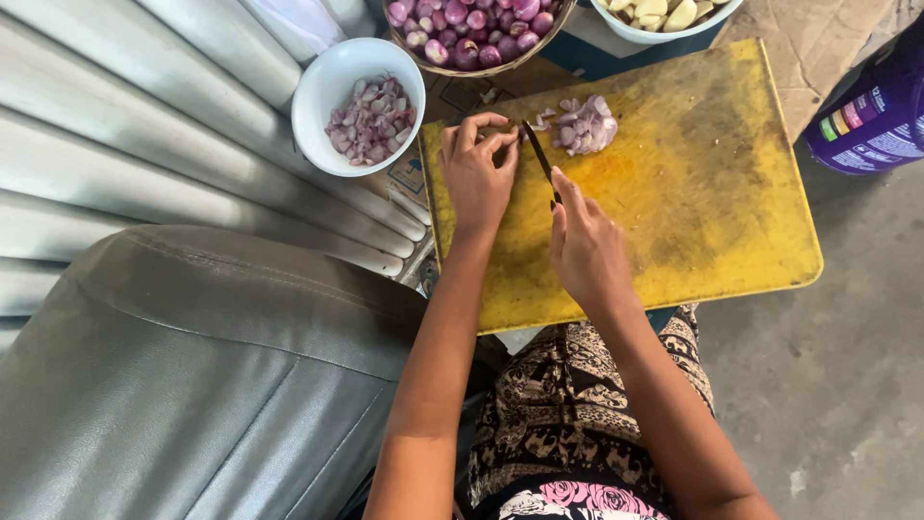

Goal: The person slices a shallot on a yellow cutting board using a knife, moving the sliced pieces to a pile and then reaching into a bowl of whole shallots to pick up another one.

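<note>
At the far left, off the board, a white bowl (358, 106) holds sliced shallots (372, 120). On the yellow cutting board (703, 183), near its far left corner, the left hand (476, 173) rests with fingers curled together, fingertips pinching down on something too hidden to make out. Just beside it the knife (540, 159) angles blade-down to the board, gripped by the right hand (582, 246), closed around the handle. A small pile of cut shallot pieces (583, 123) lies just right of the blade by the far edge. Beyond that edge stands a basket of whole shallots (474, 27).
</note>
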